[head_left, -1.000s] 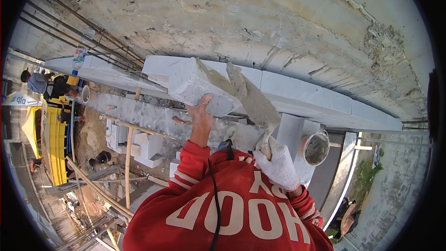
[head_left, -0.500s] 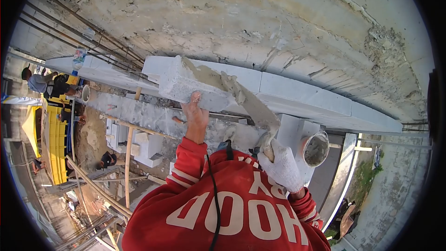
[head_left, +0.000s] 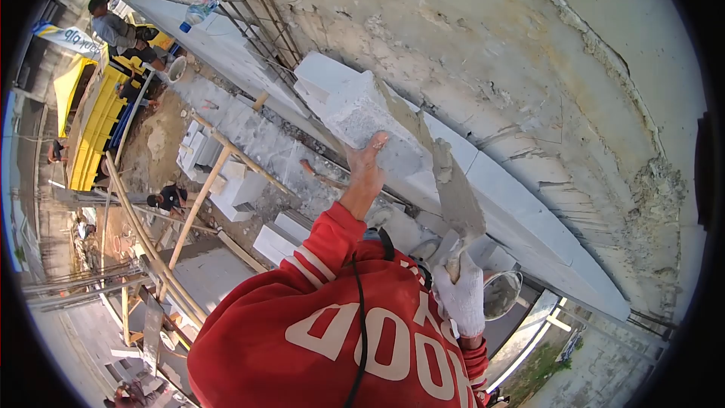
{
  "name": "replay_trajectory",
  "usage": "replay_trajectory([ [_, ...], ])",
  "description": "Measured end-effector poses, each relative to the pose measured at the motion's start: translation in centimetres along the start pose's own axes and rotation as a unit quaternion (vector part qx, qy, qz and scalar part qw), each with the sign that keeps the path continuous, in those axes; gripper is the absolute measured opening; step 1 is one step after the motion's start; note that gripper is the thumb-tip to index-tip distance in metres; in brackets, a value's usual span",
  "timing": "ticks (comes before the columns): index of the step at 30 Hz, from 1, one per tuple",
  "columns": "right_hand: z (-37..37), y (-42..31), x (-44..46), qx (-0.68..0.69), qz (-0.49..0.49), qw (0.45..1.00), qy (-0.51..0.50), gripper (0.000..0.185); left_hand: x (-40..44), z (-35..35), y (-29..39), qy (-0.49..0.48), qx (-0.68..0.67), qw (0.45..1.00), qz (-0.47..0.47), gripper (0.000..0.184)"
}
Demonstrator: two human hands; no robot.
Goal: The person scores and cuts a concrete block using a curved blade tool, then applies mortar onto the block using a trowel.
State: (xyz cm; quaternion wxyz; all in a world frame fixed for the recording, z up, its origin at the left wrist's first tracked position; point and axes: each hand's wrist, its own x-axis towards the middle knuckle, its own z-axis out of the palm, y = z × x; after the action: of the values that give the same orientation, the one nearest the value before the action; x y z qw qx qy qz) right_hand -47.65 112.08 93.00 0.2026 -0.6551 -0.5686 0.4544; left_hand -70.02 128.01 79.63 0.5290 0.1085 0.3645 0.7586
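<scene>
My bare left hand [head_left: 365,174] presses against the near face of a white lightweight concrete block [head_left: 366,109], its thumb up on the face and the other fingers largely hidden. Grey mortar [head_left: 411,122] coats the block's wall-facing side. In a white knit glove, my right hand [head_left: 461,295] is closed around the handle of a trowel [head_left: 459,196]. Wet mortar covers the trowel's long blade, whose far end is at the block's mortared edge. A bucket [head_left: 501,295] with grey residue stands just beside the gloved hand.
A row of white blocks [head_left: 529,211] runs along the rough concrete wall [head_left: 468,53]. Steel bars [head_left: 260,11] and a plastic bottle [head_left: 199,10] are at upper left. Below are bamboo poles [head_left: 200,208], stacked blocks [head_left: 238,189], a yellow container [head_left: 98,132] and several people, one by a bucket [head_left: 177,69].
My view has turned, so the wall and block row slant down to the right. The trowel blade has shifted along the mortared side toward me. My left hand stays on the block.
</scene>
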Motion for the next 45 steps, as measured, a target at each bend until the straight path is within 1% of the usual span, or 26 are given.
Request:
replay_trajectory([
  [1, 0.1, 0.0, 0.1, 0.091, 0.063, 0.994, -0.001, 0.012, -0.2, 0.0, 0.1, -0.015, -0.013, 1.0, -0.022, 0.078],
  [2, -0.3, -0.6, 0.5, 0.08, 0.077, 0.994, -0.003, 0.012, -0.3, -0.1, 0.2, -0.012, -0.017, 1.0, -0.018, 0.078],
  [3, -0.3, -0.2, 0.9, 0.075, 0.075, 0.994, -0.006, 0.012, -0.5, -0.2, 0.3, -0.018, -0.018, 0.999, -0.024, 0.078],
  [5, -0.4, 1.2, 1.9, 0.007, -0.005, 1.0, 0.028, 0.014, -0.5, -0.4, 0.4, -0.02, -0.022, 0.999, -0.025, 0.078],
  [9, -0.8, 0.7, 3.1, -0.011, 0.011, 0.999, 0.046, 0.016, -0.5, -0.8, 0.8, -0.031, -0.057, 0.998, -0.026, 0.072],
  [11, -0.8, -0.2, 3.5, -0.084, -0.026, 0.993, 0.074, 0.021, -0.3, -0.8, 1.3, -0.059, -0.075, 0.994, -0.049, 0.071],
  [13, -0.5, -1.1, 3.9, -0.114, -0.045, 0.988, 0.094, 0.023, -0.2, -0.5, 2.1, -0.061, -0.147, 0.981, -0.11, 0.08],
  [15, 0.1, -1.9, 4.1, -0.173, -0.097, 0.975, 0.103, 0.027, -0.2, -0.6, 1.7, -0.073, -0.119, 0.986, -0.09, 0.076],
  [19, 1.5, -3.3, 3.5, -0.299, -0.106, 0.945, 0.085, 0.028, -0.1, -1.0, 0.9, -0.031, -0.078, 0.995, -0.056, 0.073],
  [21, 1.3, -4.2, 2.6, -0.3, -0.097, 0.945, 0.082, 0.027, 0.3, -0.9, 1.1, -0.023, -0.074, 0.996, -0.051, 0.072],
  [23, 1.1, -4.7, 1.5, -0.266, -0.144, 0.949, 0.086, 0.027, 0.6, -1.1, 1.8, -0.054, -0.081, 0.993, -0.067, 0.072],
  [24, 0.8, -4.6, 1.3, -0.264, -0.142, 0.95, 0.09, 0.027, 0.7, -1.1, 2.0, -0.058, -0.079, 0.993, -0.069, 0.072],
  [26, -0.1, -4.0, 0.9, -0.19, -0.137, 0.971, 0.038, 0.023, 0.4, 0.0, 3.2, -0.058, -0.119, 0.988, -0.078, 0.071],
  [27, -0.1, -3.6, 0.7, -0.188, -0.135, 0.972, 0.04, 0.023, 0.0, 1.0, 4.0, -0.06, -0.116, 0.988, -0.079, 0.071],
  [29, 0.2, -2.6, 0.9, -0.036, -0.073, 0.996, 0.033, 0.021, -0.8, 3.4, 5.5, -0.022, -0.133, 0.987, -0.084, 0.075],
  [30, 0.5, -1.9, 1.2, -0.034, -0.072, 0.996, 0.035, 0.021, -1.0, 3.8, 5.7, -0.024, -0.131, 0.987, -0.086, 0.075],
  [32, 1.3, 0.1, 2.0, 0.003, -0.075, 0.992, 0.106, 0.017, -1.2, 4.6, 5.5, -0.016, -0.148, 0.984, -0.1, 0.077],
  [33, 1.9, 0.8, 2.5, 0.004, -0.074, 0.991, 0.11, 0.017, -1.4, 5.1, 5.4, -0.02, -0.146, 0.984, -0.102, 0.077],
  [35, 3.4, 1.8, 3.7, -0.002, -0.104, 0.98, 0.171, 0.018, -1.9, 5.6, 5.2, 0.054, -0.191, 0.959, -0.205, 0.075],
  [36, 4.5, 3.0, 4.5, -0.031, -0.16, 0.964, 0.211, 0.017, -2.0, 5.5, 4.7, 0.05, -0.189, 0.958, -0.208, 0.075],
  [37, 5.2, 3.0, 5.3, -0.031, -0.159, 0.963, 0.216, 0.017, -2.1, 5.0, 4.0, 0.059, -0.208, 0.945, -0.244, 0.075],
  [39, 6.1, 2.3, 7.2, 0.019, -0.242, 0.936, 0.255, 0.016, -2.5, 5.0, 3.2, 0.069, -0.224, 0.93, -0.285, 0.075],
  [40, 6.1, 2.5, 7.9, 0.018, -0.237, 0.937, 0.256, 0.016, -3.0, 5.2, 2.8, 0.058, -0.208, 0.927, -0.306, 0.076],
  [42, 6.1, 3.0, 8.8, -0.095, -0.256, 0.933, 0.233, 0.023, -4.0, 5.9, 2.7, 0.049, -0.193, 0.923, -0.329, 0.077],
  [43, 6.4, 3.5, 8.9, -0.096, -0.254, 0.934, 0.232, 0.023, -4.7, 7.0, 3.4, 0.024, -0.19, 0.919, -0.346, 0.078],
  [45, 6.9, 4.5, 9.0, -0.144, -0.221, 0.936, 0.234, 0.025, -5.2, 7.6, 4.0, 0.001, -0.189, 0.914, -0.36, 0.08],
])
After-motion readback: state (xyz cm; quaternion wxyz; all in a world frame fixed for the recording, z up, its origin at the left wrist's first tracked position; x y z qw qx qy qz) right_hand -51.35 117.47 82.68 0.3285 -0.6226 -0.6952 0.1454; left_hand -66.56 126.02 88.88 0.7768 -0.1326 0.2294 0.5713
